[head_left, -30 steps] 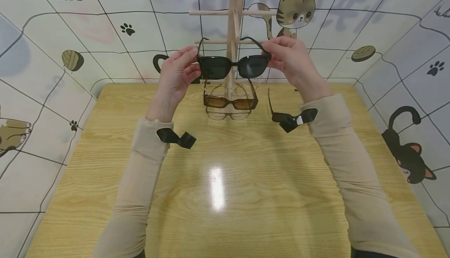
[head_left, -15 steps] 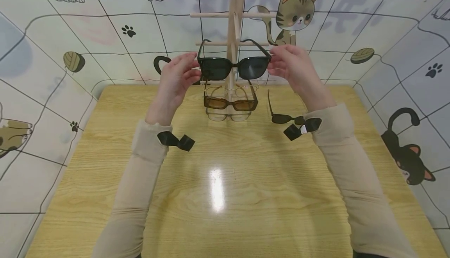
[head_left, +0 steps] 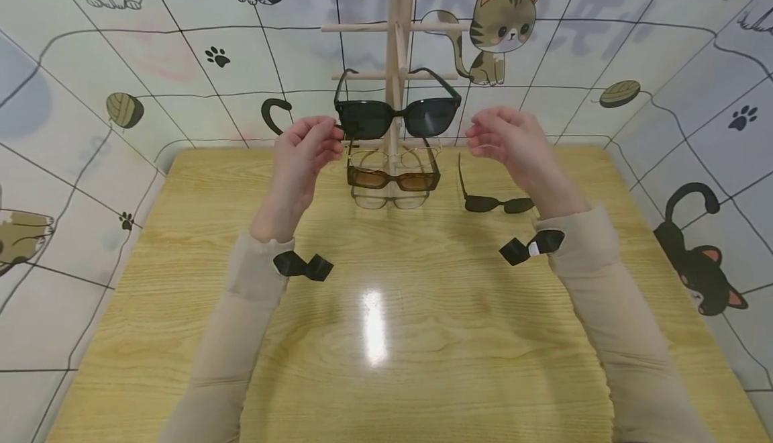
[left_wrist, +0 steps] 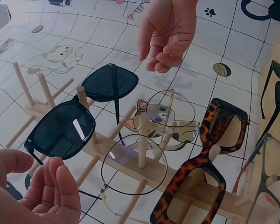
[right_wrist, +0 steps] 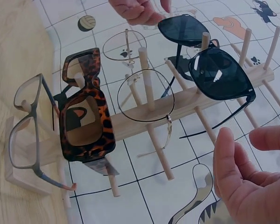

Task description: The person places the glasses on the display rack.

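Black sunglasses [head_left: 430, 118] with dark lenses hang on a peg of the wooden display stand [head_left: 397, 47], temples pointing to the back wall. My left hand [head_left: 297, 168] is beside their left end, fingers loosely bent and apart from the frame in the left wrist view. To their right floats my right hand [head_left: 514, 146], a gap between it and the frame, fingers loosely bent around nothing. Lower on the stand hang round wire-rimmed glasses [right_wrist: 118, 97], tortoiseshell sunglasses [right_wrist: 104, 121] with brown lenses, and grey-framed eyeglasses [right_wrist: 34, 112] at the bottom.
Another pair of dark sunglasses [head_left: 481, 203] lies on the wooden table [head_left: 423, 362], right of the stand, near my right wrist. Bare pegs [head_left: 356, 27] stick out higher up the stand. A tiled wall [head_left: 199, 107] with cartoon cats encloses the back and sides.
Both hands have let go of the black sunglasses, which stay on the stand. My right hand has drawn back down and to the right; my left hand has lowered slightly.
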`<state>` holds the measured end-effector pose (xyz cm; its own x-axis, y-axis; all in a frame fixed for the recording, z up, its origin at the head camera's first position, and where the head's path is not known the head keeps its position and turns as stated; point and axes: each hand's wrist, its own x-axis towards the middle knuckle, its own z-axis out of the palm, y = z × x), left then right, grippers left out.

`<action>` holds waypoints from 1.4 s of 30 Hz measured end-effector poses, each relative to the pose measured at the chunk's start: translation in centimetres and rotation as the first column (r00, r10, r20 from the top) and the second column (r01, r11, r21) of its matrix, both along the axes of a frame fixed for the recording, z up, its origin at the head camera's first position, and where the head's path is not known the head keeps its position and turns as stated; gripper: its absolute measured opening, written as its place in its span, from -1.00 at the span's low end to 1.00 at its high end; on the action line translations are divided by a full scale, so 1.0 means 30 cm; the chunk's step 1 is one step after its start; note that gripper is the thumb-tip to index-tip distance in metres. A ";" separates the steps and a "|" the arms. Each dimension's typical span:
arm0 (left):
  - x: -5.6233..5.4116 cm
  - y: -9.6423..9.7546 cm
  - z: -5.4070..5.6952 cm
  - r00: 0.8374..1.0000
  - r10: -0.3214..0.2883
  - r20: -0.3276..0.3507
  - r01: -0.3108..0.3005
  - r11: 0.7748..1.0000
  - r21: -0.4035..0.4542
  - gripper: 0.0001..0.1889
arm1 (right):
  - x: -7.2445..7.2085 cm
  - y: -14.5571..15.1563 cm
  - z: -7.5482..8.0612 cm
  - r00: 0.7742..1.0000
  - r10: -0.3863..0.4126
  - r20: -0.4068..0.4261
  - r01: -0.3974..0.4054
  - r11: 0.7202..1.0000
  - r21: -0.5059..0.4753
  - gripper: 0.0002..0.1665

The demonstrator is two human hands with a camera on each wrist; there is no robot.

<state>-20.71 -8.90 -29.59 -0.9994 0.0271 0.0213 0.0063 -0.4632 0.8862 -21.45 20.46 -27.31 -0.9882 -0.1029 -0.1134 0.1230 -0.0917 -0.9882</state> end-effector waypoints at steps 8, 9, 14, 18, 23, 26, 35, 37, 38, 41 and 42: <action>0.065 0.028 -0.052 0.994 0.012 -0.108 -0.023 0.995 -0.095 -0.82 | 0.022 0.041 -0.056 1.000 -0.011 0.013 0.011 1.000 -0.011 -0.81; 0.073 0.034 -0.058 0.993 0.013 -0.115 -0.025 0.995 -0.101 -0.82 | 0.024 0.047 -0.064 1.000 -0.014 0.013 0.014 1.000 -0.011 -0.81; 0.104 0.061 -0.082 0.992 -0.005 -0.124 -0.007 0.995 -0.102 -0.81 | 0.042 0.079 -0.095 1.000 -0.025 0.012 0.025 1.000 -0.001 -0.82; 0.119 0.080 -0.105 0.993 -0.031 -0.118 0.019 0.995 -0.097 -0.82 | 0.057 0.106 -0.120 1.000 -0.023 0.003 0.023 1.000 0.003 -0.85; 0.139 0.116 -0.142 0.992 -0.064 -0.111 0.050 0.991 -0.123 -0.87 | 0.078 0.141 -0.151 0.999 -0.033 0.011 0.034 0.999 -0.016 -0.86; 0.145 0.146 -0.169 0.990 -0.093 -0.110 0.076 0.986 -0.148 -0.90 | 0.092 0.163 -0.170 0.999 -0.034 0.020 0.035 0.999 -0.024 -0.87; 0.153 0.232 -0.254 0.986 -0.165 -0.037 0.155 0.969 -0.191 -0.89 | 0.118 0.223 -0.224 0.999 -0.033 0.038 0.035 0.998 -0.049 -0.89; 0.155 0.250 -0.267 0.983 -0.180 -0.035 0.169 0.965 -0.199 -0.91 | 0.124 0.237 -0.235 0.998 -0.042 0.044 0.045 0.998 -0.048 -0.88; 0.156 0.260 -0.273 0.982 -0.187 -0.032 0.177 0.963 -0.202 -0.92 | 0.128 0.244 -0.240 0.998 -0.049 0.048 0.051 0.998 -0.046 -0.89; 0.162 0.288 -0.286 0.977 -0.212 -0.018 0.204 0.955 -0.216 -0.91 | 0.136 0.267 -0.257 0.997 -0.056 0.055 0.059 0.997 -0.052 -0.88; 0.162 0.298 -0.292 0.975 -0.220 -0.015 0.212 0.953 -0.218 -0.89 | 0.138 0.274 -0.264 0.997 -0.058 0.056 0.061 0.997 -0.055 -0.88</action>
